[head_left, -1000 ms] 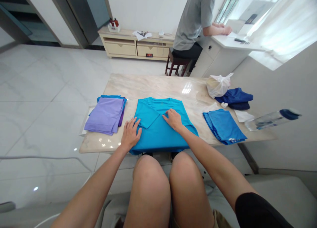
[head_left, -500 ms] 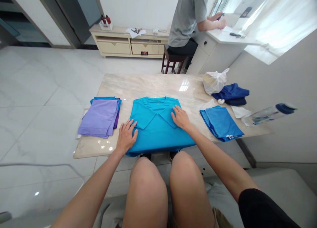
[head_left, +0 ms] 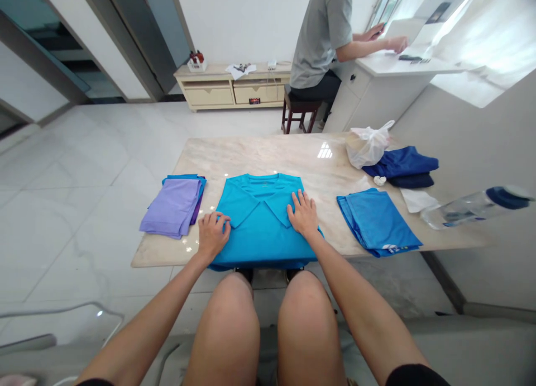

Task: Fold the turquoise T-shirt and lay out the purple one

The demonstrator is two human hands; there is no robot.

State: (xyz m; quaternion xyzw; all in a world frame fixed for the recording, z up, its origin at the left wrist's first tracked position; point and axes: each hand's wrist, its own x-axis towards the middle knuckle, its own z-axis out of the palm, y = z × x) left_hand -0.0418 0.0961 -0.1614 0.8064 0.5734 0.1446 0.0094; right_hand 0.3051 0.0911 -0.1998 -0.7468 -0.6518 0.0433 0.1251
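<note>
**A:** What's sitting at the far left of the pale veined marble tabletop (head_left: pixel 251 154)?

**B:** A folded lilac shirt (head_left: pixel 171 208) is lying there in soft, matte creases, with purple and blue cloth (head_left: pixel 196 193) peeking out beneath it.

**A:** And the hands?

**B:** The left hand (head_left: pixel 213 235) is resting on the near left edge of a teal T-shirt (head_left: pixel 259 238), its fingers gently curved over the fabric. No pinch is showing, so the grip looks released. The right hand (head_left: pixel 304 214) is pressing flat and spread on the folded right sleeve, also released.

**A:** Where's the shirt sitting?

**B:** It's lying face-down and smooth at the tabletop's near edge, between the lilac stack and a folded blue shirt (head_left: pixel 374 221), with both sleeves turned inward. A small collar mark is too tiny to read.

**A:** Any writing further right?

**B:** White print is showing on the blue shirt's corner, but it's unreadable. Beyond it, a crumpled white plastic bag (head_left: pixel 367 144) is slumping against a navy garment (head_left: pixel 400 165), and a clear plastic bottle (head_left: pixel 471 210) with a dark blue cap is lying on its side.
</note>
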